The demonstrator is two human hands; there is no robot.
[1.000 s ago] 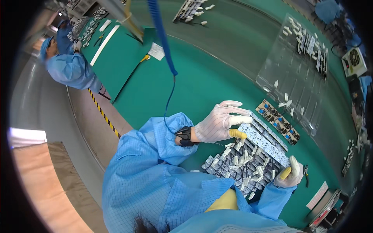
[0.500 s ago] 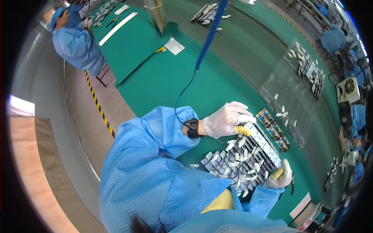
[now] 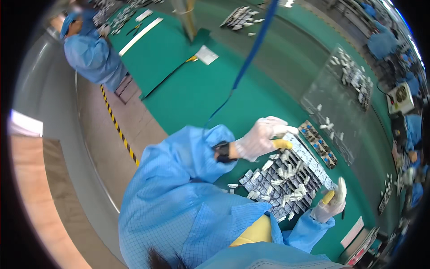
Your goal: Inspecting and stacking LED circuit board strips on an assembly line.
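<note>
Both hands wear white gloves with yellow covers on the thumbs. My left hand pinches the upper end of a long white speckled strip, thumb on the near side. At the strip's lower end is my right hand, its thumb and fingers closing on that corner. Along the near side of the strip lie rows of small dark circuit boards with white plugs and short dark wires spread over them. I cannot tell how the boards join the strip. A dark strap with a blue coiled cord circles my left wrist.
Just beyond the strip lies a tan board with blue parts. A clear sheet carries loose white plugs. Farther off are more boards, a post and a paper slip. Co-workers in blue stand at the far left.
The whole view has shifted slightly. The strip and boards sit a little farther right with both hands still at the strip's ends, and the plugs lie somewhat differently.
</note>
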